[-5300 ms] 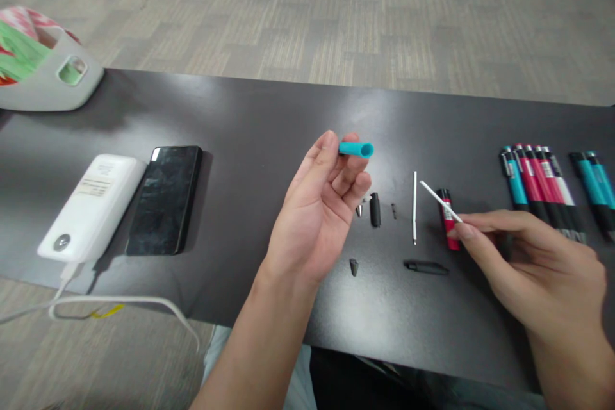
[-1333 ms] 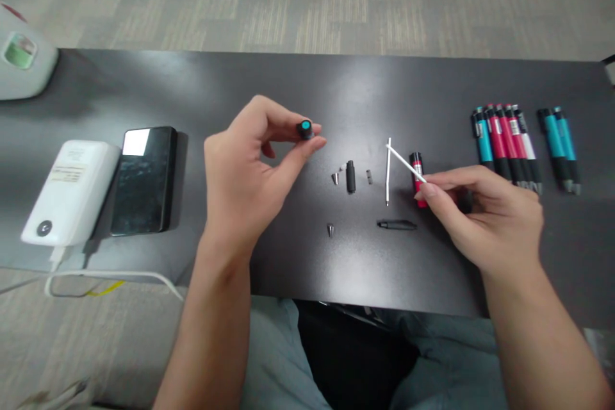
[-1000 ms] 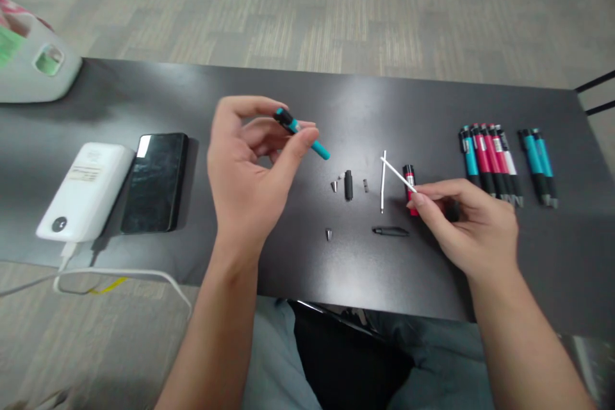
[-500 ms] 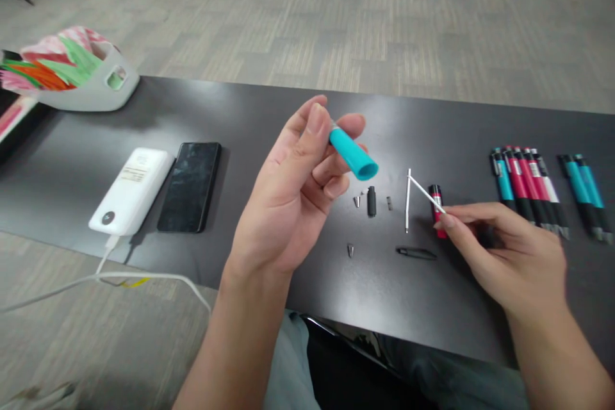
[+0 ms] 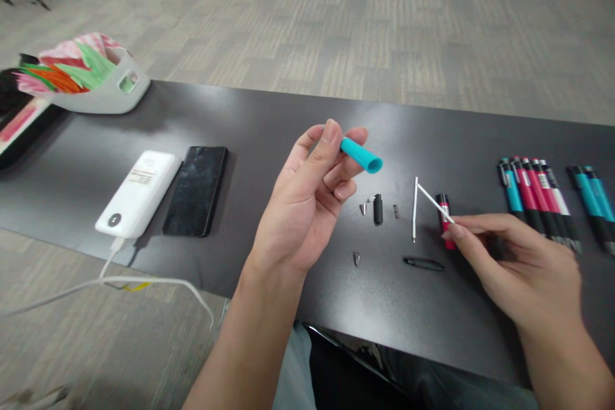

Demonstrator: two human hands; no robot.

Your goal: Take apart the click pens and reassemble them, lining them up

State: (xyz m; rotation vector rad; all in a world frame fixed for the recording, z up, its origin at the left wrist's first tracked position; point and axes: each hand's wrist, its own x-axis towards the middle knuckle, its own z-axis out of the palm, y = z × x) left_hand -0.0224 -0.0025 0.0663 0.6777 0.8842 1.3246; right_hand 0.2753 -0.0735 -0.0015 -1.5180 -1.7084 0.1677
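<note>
My left hand (image 5: 302, 211) is raised above the table and pinches a teal pen barrel (image 5: 361, 155) between thumb and fingers, its open end pointing right. My right hand (image 5: 533, 269), lower and to the right, grips one end of a thin white pen refill (image 5: 432, 200). Beside that refill's far end lies a second white refill (image 5: 414, 214). A pink pen barrel (image 5: 444, 218) is just behind my right fingertips, partly covered. Between the hands lie a black rubber grip (image 5: 378, 210), a small metal tip (image 5: 356, 259), a small spring-like piece (image 5: 396, 211) and a black pen clip (image 5: 423, 263).
Several assembled pens (image 5: 535, 192) lie in a row at the right, with two teal pens (image 5: 593, 198) farther over. On the left are a black phone (image 5: 196, 191), a cabled white power bank (image 5: 139, 193) and a white basket (image 5: 108, 97) of colourful material.
The camera view has shifted slightly. My left hand has turned a little, so the teal barrel lies more level. Both hands keep their holds.
</note>
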